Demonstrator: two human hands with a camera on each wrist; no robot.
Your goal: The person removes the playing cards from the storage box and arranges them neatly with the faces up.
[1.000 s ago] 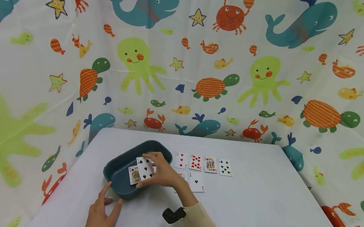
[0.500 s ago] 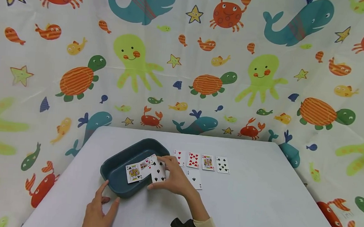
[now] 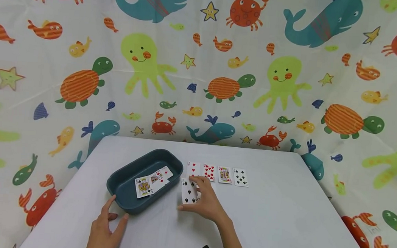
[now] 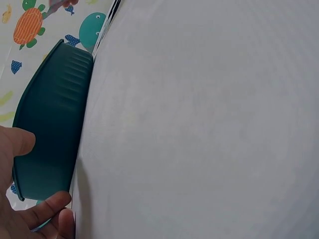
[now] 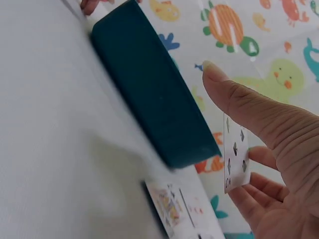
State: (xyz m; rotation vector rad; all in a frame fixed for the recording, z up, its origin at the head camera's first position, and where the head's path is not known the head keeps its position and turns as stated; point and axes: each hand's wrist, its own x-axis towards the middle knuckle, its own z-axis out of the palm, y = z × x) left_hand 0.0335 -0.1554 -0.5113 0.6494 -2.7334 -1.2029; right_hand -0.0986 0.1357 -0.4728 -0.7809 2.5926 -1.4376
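My right hand pinches a five of spades playing card between thumb and fingers, above the white table just right of a dark teal tray. The right wrist view shows the card upright and edge-on beyond the thumb. My left hand rests at the near left corner of the tray, index fingertip against its rim, thumb extended beside it. In the left wrist view the hand touches the tray's outer side. Overlapping cards lie inside the tray, among them a face card and a red diamond card.
Right of the tray runs a row of face-up cards: a heart card, a ten-like heart card, a face card and a spade card. My right hand covers the second row. A sea-animal cloth hangs behind the table.
My right hand has carried the spade card out of the tray to the right, toward the laid-out cards. Cards it hid in the tray now show. The left hand stays at the tray.
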